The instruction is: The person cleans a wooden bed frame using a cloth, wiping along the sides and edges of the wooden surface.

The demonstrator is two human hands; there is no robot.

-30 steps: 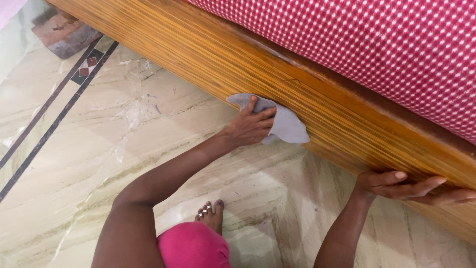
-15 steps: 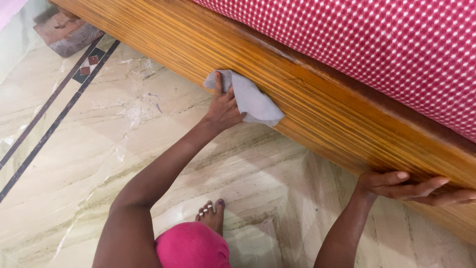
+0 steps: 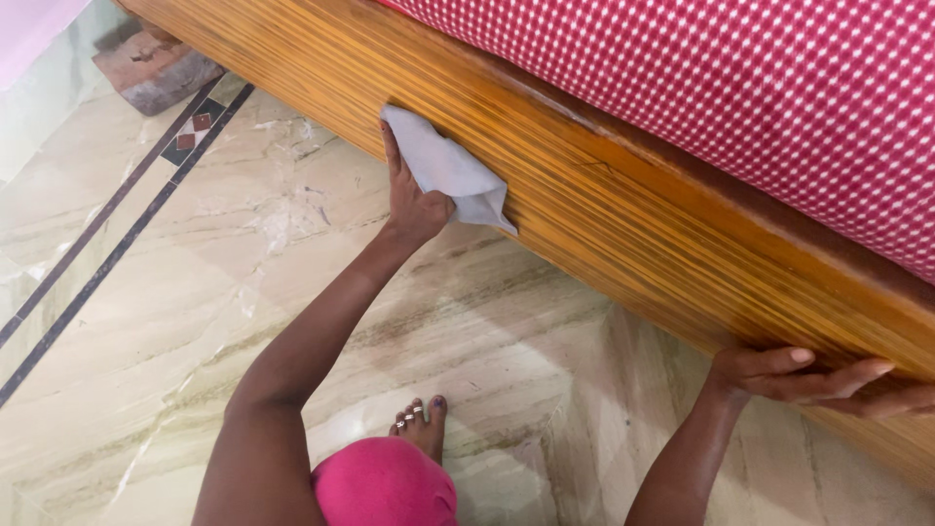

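My left hand [image 3: 411,200] presses a pale grey cloth [image 3: 446,168] flat against the striped wooden side panel of a bed [image 3: 623,219]. The cloth hangs partly loose to the right of my fingers. My right hand [image 3: 813,378] rests on the same panel far to the right, low down, fingers stretched along the wood with nothing in them. A red mattress cover with white dots [image 3: 740,88] lies on top of the bed.
The floor is polished beige marble [image 3: 195,282] with a dark inlaid border strip [image 3: 117,234]. A brick [image 3: 156,66] lies at the upper left by the bed's end. My bare foot [image 3: 421,421] and pink-clad knee [image 3: 385,484] are at the bottom.
My left hand has slid the cloth up and to the left along the wooden panel. My right hand has stayed braced on the panel.
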